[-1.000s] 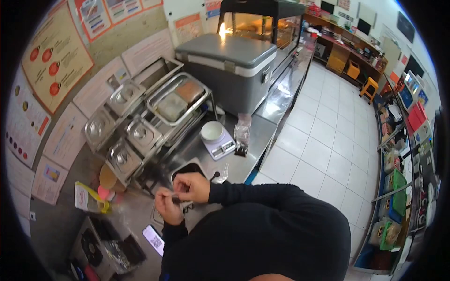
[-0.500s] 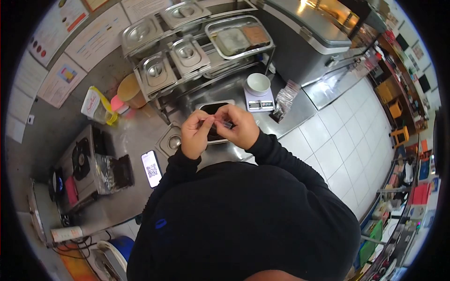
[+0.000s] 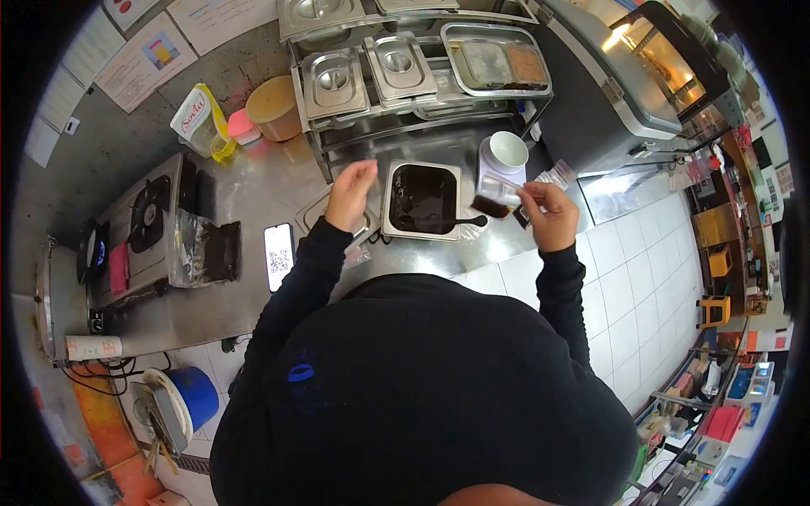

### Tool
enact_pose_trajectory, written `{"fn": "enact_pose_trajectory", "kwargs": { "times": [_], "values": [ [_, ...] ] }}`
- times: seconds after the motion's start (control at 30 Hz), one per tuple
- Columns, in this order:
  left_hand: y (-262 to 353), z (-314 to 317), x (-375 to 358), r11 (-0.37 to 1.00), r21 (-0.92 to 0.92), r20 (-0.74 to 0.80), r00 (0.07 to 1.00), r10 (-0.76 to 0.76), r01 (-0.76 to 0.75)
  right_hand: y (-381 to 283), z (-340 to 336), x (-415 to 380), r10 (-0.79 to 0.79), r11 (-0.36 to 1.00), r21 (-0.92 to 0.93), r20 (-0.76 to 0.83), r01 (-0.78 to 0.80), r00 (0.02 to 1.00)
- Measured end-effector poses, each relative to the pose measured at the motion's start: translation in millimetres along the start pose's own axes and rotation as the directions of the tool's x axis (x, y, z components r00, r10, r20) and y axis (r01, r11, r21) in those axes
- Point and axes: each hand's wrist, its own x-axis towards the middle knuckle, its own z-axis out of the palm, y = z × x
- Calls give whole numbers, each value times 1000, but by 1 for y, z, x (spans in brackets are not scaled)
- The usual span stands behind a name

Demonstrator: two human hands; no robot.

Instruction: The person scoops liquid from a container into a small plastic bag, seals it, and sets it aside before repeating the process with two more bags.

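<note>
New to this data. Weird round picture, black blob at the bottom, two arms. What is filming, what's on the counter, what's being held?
One fisheye camera on a person's head looks down, so the dark mass is that person's own torso. No machine here: just two bare hands. The right hand pinches a small clear bag with something dark inside, near a scale carrying a white bowl. The left hand hovers empty, fingers loose, beside a steel tray of dark contents. Also on the steel counter: a phone, a gas burner, and a rack of lidded pans.
</note>
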Motion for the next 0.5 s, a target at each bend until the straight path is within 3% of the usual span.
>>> {"fn": "enact_pose_trajectory", "kwargs": {
  "times": [0.1, 0.23, 0.33, 0.4, 0.5],
  "values": [
    [-37, -23, -25, 847, 529, 96, 989, -115, 48, 33, -15, -3, -56, 979, -199, -3, 54, 998],
    [-81, -26, -54, 849, 521, 179, 961, -208, 86, 107, -12, -20, 27, 942, -334, -39, -38, 999],
    [-83, -21, -59, 902, 384, 133, 955, -265, 197, 196, -3, -38, 270, 897, -314, -172, -313, 947],
    [-81, -24, -58, 929, 292, 153, 948, -278, 225, 219, -2, -41, 456, 809, -302, -218, -504, 863],
    [-71, -31, -56, 940, 259, 131, 955, -264, 225, 222, 8, -46, 0, 816, -572, -152, -88, 988]
  ]
}}
